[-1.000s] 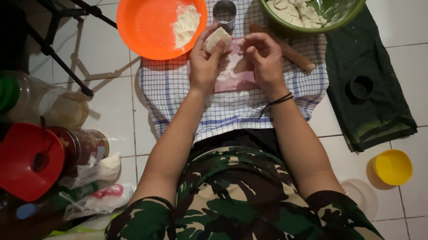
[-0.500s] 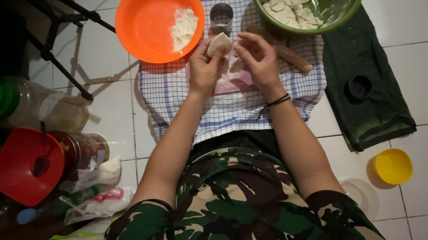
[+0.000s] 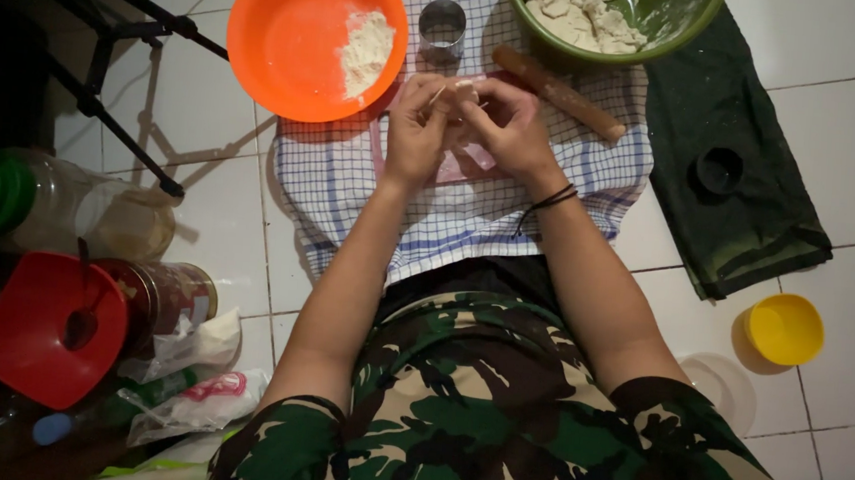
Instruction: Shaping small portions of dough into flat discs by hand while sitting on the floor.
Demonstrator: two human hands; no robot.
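Left hand (image 3: pixel 417 129): I see its grip pinching the dough piece (image 3: pixel 466 90).
Right hand (image 3: pixel 509 125): grip closed on it too.
Dough piece: above the checked cloth (image 3: pixel 351 180), beside the metal cutter (image 3: pixel 442 28); long axis hidden.

Two hands are counted, the left hand (image 3: pixel 417 129) and the right hand (image 3: pixel 511 126). Two round plastic bowls are seen: one orange bowl (image 3: pixel 301 41) and one green bowl (image 3: pixel 663 26) (partly cut off by the frame). One wooden rolling pin (image 3: pixel 558 92), one round metal cutter ring (image 3: pixel 442 26), one blue-checked white cloth (image 3: pixel 351 185), one dark green folded cloth (image 3: pixel 740 212) and one small yellow plastic cup (image 3: pixel 784 328) are counted.
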